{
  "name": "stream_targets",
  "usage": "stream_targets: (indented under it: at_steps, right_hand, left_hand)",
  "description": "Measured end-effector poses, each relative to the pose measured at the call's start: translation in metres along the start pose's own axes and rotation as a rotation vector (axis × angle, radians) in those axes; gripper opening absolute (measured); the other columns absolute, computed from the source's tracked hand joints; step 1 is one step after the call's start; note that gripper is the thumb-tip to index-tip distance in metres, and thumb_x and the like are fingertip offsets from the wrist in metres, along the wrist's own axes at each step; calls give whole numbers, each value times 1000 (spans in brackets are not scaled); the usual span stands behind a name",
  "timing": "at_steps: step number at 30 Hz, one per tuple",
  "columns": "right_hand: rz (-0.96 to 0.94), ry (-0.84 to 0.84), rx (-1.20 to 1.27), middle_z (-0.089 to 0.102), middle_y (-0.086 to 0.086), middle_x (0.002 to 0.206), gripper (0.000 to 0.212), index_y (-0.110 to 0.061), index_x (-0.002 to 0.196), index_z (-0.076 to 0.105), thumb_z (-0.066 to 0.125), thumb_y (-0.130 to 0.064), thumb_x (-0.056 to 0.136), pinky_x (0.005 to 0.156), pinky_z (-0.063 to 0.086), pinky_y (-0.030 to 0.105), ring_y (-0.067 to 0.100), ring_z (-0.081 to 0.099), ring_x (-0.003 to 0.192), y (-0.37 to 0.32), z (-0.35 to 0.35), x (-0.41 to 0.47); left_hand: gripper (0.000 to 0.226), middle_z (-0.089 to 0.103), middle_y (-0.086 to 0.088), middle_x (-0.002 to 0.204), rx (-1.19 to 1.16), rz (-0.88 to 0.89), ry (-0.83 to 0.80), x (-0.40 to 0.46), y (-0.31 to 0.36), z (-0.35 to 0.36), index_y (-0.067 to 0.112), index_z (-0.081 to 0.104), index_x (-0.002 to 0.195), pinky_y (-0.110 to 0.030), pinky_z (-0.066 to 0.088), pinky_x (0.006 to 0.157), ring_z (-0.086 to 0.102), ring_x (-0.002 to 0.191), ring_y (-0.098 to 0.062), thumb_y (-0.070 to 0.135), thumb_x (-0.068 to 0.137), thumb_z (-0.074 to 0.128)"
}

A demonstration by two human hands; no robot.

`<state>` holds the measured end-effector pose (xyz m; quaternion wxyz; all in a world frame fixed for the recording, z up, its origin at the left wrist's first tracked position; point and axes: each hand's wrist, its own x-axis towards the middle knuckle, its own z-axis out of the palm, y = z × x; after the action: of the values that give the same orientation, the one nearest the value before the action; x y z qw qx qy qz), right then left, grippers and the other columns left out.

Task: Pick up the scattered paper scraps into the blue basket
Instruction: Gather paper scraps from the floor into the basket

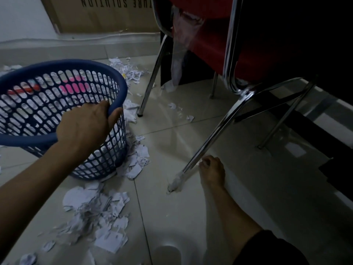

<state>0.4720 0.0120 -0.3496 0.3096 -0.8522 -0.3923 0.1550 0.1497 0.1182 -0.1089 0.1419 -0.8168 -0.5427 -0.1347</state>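
The blue mesh basket (57,69) stands tilted on the tiled floor at the left, with white scraps and something pink inside. My left hand (86,125) grips its near rim. White paper scraps lie in a heap (95,213) in front of the basket, more beside its right wall (139,159) and behind it (126,69). My right hand (212,169) is down on the floor by the foot of a chrome chair leg, its fingers pinched on a pale scrap (179,180) that clings to the leg's end.
A red chair with chrome legs (219,134) stands over the right half of the floor; a clear plastic strip (177,54) hangs from its seat. A few small scraps (172,106) lie under it. A cardboard box (99,14) leans on the back wall.
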Motion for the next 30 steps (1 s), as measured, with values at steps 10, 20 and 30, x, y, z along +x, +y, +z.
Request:
stream_targets:
  at_steps: [10,20,30]
  right_hand:
    - [1,-14,-208,58,16,114,32,-11,108,69,58,-39,96,74,44,35,35,60,103,-34,7,0]
    - [98,-44,78,74,11,90,19,-10,89,75,73,-29,89,66,36,23,27,68,90,-28,-2,2]
    - [319,154,797,55,3,61,23,-7,74,70,75,-23,90,46,38,19,9,44,51,-42,-39,-81]
  left_hand:
    - [53,44,-6,54,11,-2,0,-1,0,-3,15,44,81,-30,43,45,45,42,-23,60,97,22]
    - [54,46,-5,56,7,-19,-21,-1,1,-4,15,46,84,-32,47,45,47,43,-23,60,96,20]
    - [60,48,-3,56,-43,14,-19,-3,-22,-8,17,49,86,-34,51,48,49,44,-21,65,92,15]
